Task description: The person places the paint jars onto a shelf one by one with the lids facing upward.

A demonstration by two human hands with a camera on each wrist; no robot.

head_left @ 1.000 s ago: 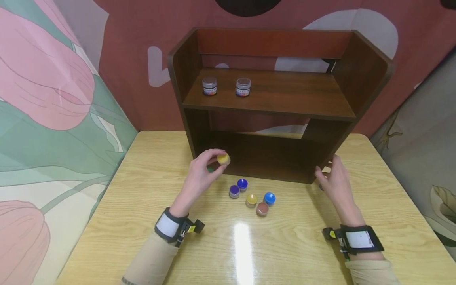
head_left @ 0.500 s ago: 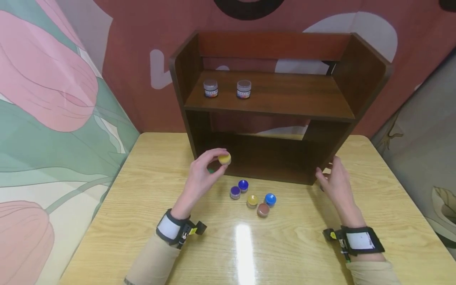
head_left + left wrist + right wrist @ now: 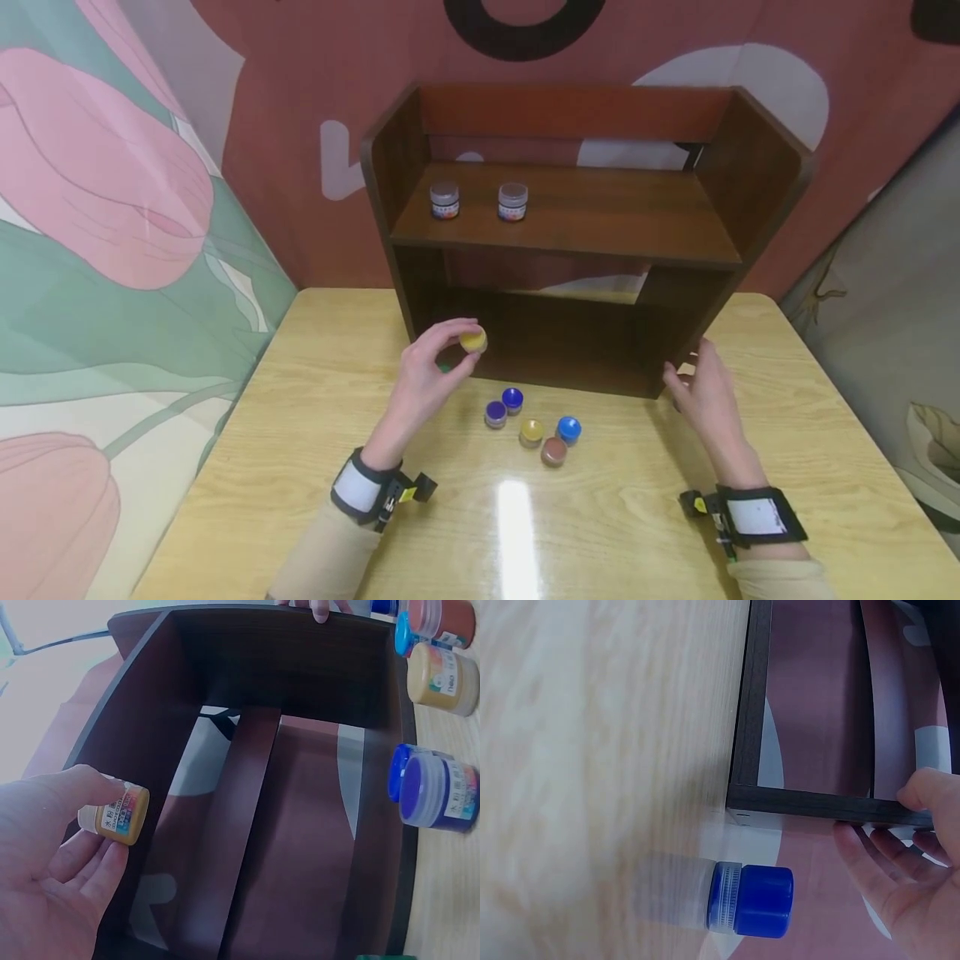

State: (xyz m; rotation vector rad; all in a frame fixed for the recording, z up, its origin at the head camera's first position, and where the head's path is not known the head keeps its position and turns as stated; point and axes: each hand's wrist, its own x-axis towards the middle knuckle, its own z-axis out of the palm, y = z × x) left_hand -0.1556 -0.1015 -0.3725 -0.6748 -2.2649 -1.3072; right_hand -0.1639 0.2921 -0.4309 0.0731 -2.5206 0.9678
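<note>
My left hand (image 3: 426,371) pinches a small yellow paint jar (image 3: 473,340) between thumb and fingers, in front of the lower left part of a dark brown wooden shelf (image 3: 570,250). The left wrist view shows the printed label of this yellow jar (image 3: 124,814). With thumb inside and fingers outside, my right hand (image 3: 922,862) grips the front edge of the shelf's right side panel (image 3: 817,806). On the table before the shelf stand paint jars: purple (image 3: 496,414), dark blue (image 3: 513,400), yellow (image 3: 531,432), brown (image 3: 554,452) and light blue (image 3: 568,429).
Two clear-lidded jars stand on the upper board, one at the left (image 3: 445,201) and another beside it (image 3: 513,202). A blue jar (image 3: 765,900) stands outside the right panel. Part of a green jar (image 3: 386,957) shows near the left hand. A patterned cloth (image 3: 300,50) hangs behind.
The head view has tilted slightly, so the shelf and jars sit lower in it. Both hands keep their holds, with hardly any movement relative to the shelf.
</note>
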